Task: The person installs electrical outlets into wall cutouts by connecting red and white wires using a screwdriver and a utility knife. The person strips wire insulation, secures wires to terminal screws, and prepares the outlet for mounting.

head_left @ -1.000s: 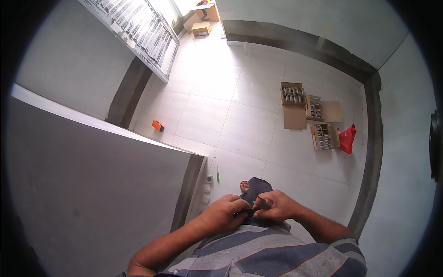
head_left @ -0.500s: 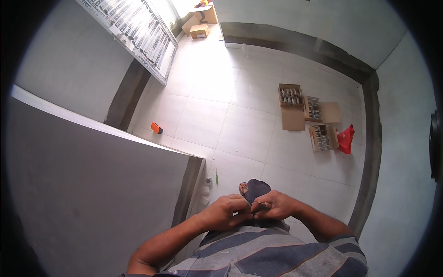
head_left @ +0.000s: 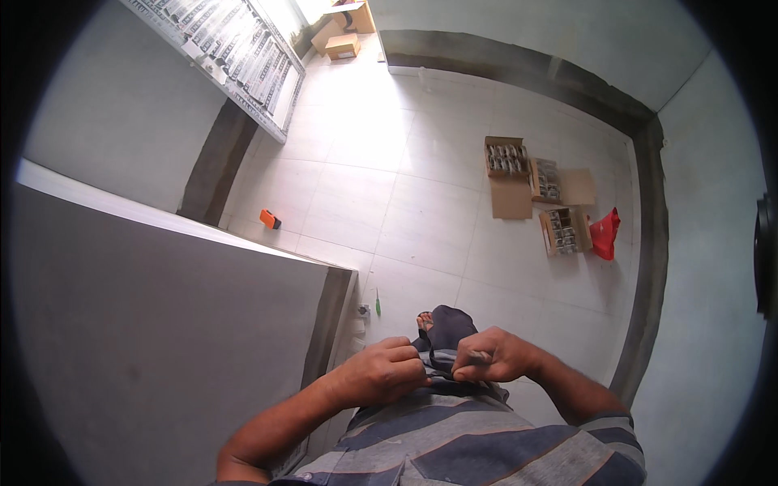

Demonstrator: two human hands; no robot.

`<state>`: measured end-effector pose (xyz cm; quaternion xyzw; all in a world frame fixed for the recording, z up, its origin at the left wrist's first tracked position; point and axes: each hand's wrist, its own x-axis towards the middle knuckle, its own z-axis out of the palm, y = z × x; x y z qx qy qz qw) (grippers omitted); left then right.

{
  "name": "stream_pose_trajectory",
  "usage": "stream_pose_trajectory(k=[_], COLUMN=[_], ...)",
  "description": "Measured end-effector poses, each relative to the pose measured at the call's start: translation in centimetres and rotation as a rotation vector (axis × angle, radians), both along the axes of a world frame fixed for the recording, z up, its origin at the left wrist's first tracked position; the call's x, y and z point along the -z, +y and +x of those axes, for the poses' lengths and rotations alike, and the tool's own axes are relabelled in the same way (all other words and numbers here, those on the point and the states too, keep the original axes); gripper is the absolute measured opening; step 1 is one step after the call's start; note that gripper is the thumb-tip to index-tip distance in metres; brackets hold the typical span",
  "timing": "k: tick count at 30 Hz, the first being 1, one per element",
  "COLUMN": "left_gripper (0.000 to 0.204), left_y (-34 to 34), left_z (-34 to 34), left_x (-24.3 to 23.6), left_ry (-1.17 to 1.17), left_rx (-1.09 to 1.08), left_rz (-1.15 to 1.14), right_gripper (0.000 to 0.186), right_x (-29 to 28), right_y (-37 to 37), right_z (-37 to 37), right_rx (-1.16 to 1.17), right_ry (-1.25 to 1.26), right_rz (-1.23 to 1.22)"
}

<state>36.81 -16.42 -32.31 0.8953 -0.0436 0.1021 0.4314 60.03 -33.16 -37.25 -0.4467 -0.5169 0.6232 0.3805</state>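
Observation:
Both hands are in front of my waist, over my striped shirt (head_left: 454, 433) and dark trousers (head_left: 450, 322). My left hand (head_left: 382, 373) is closed, its fingers curled; whatever is in them is hidden. A short gap away, my right hand (head_left: 496, 356) is closed with thumb and fingertips pressed together. A thin dark strip (head_left: 432, 357) curves between the hands and seems to run to the right fingertips; its kind is too small to make out. One sandalled foot (head_left: 424, 321) shows past the hands.
A green-handled screwdriver (head_left: 378, 303) lies by the wall's end, near small pale pieces (head_left: 359, 327). An orange-and-black object (head_left: 270, 219) is farther left. Open cartons (head_left: 511, 198) of small packed items and a red bag (head_left: 604, 235) stand right. A wrapped panel (head_left: 243, 61) leans far left, near boxes (head_left: 343, 46).
My hands, close together before, have moved apart, the left one leftward and the right one slightly right. The dark strip now shows between them. The view has shifted slightly.

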Motion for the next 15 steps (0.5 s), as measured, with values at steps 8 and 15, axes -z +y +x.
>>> stream_pose_trajectory(k=[8, 15], left_gripper=[0.023, 0.017], left_y=[-0.6, -1.9], left_z=[-0.1, 0.2], left_x=[0.7, 0.6], left_ry=[-0.034, 0.139], left_rx=[-0.002, -0.119], left_rz=[-0.016, -0.187], right_gripper=[0.016, 0.021], right_x=[-0.5, -0.7], right_y=[-0.2, -0.8], right_z=[1.1, 0.8], right_rx=[-0.067, 0.133], right_ry=[-0.25, -0.179], right_rz=[0.089, 0.136])
